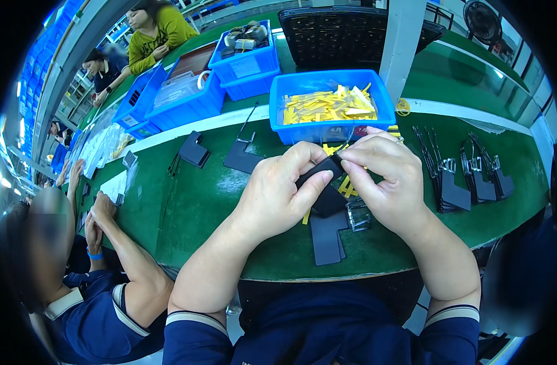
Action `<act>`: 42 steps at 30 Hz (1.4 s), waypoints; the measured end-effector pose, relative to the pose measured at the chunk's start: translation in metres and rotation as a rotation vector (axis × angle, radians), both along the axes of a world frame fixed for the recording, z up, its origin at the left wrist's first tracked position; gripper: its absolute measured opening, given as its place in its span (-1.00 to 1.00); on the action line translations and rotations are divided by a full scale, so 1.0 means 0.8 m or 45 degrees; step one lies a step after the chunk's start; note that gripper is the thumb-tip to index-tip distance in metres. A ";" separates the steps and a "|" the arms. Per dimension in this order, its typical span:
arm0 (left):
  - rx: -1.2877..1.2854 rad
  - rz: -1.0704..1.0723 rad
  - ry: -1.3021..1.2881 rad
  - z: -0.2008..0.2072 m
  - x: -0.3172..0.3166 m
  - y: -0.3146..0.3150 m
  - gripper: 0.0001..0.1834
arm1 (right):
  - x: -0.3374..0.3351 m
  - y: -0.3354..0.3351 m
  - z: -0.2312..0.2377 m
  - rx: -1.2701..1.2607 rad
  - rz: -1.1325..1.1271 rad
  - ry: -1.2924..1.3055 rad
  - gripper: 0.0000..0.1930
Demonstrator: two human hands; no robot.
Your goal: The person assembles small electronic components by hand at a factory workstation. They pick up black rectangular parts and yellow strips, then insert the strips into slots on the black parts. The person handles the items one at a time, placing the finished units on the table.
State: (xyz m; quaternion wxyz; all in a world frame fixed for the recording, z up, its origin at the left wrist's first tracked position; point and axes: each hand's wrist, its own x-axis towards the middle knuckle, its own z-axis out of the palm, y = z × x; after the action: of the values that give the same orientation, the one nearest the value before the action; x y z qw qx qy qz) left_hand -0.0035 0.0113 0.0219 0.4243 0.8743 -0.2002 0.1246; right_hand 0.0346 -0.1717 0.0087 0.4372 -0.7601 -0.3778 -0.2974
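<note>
A flat black part with a thin black cable at its upper end is held up over the bench. My left hand is closed round its left side, thumb on top. At the part's upper right end, my right hand pinches with thumb and fingers; whether on its edge or on the cable is hidden. Beneath my hands lie dark L-shaped pieces, a metal-looking clip and yellow strips. Just beyond them stands a blue bin of yellow strips.
Cabled dark parts lie in groups on the right. More L-shaped parts rest left of my hands. Blue crates line the back. A white post rises behind the bin. A co-worker's arm leans on the bench at left.
</note>
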 end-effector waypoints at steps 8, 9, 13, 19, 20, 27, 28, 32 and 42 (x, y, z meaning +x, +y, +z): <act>-0.099 0.038 0.303 -0.009 -0.001 -0.014 -0.81 | -0.011 0.003 0.000 -0.365 -0.229 -0.239 -0.89; -0.146 0.040 0.343 -0.011 -0.001 -0.015 -0.81 | -0.015 0.003 0.002 -0.434 -0.273 -0.283 -0.88; -0.176 0.060 0.268 -0.009 0.001 -0.011 -0.82 | -0.012 0.004 -0.001 -0.313 -0.161 -0.348 -0.87; -0.109 -0.032 0.289 -0.005 0.005 0.002 -0.78 | 0.001 -0.012 0.004 0.260 0.345 1.051 -0.88; -0.107 -0.054 0.274 -0.004 0.005 0.000 -0.78 | 0.005 -0.014 0.003 0.303 0.413 1.133 -0.89; 0.057 -0.108 0.143 0.001 -0.004 -0.004 -0.78 | 0.009 -0.019 0.007 0.222 0.509 1.246 -0.90; 0.088 -0.117 0.098 0.000 -0.004 -0.005 -0.78 | 0.009 -0.019 0.008 0.154 0.481 1.181 -0.90; 0.035 -0.111 0.050 -0.004 -0.005 -0.006 -0.79 | 0.001 -0.017 0.011 0.028 0.291 0.870 -0.89; 0.008 -0.116 0.012 -0.008 0.001 -0.002 -0.80 | 0.002 -0.022 0.013 -0.031 0.238 0.668 -0.88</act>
State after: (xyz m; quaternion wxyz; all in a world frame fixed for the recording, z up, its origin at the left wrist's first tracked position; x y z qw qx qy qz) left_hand -0.0023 0.0096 0.0157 0.4278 0.8661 -0.2382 0.1005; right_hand 0.0363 -0.1891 0.0193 0.5365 -0.7781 -0.3236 -0.0442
